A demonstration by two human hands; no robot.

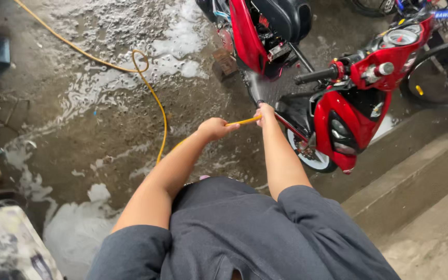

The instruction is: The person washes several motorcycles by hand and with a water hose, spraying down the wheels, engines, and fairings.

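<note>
A: Your left hand (214, 128) — fingers curled tight round the yellow hose (157, 111), wet floor (105, 140) open beyond them?

B: Yes. Your right hand (265, 111) clamps its tip just beside the red scooter (348, 103) — nozzle hidden under your fingers.

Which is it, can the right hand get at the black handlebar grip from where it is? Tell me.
Probably yes. The right hand, closed on the yellow hose, sits just below the black handlebar grip, with only spray and open air between. It would have to release the hose.
</note>
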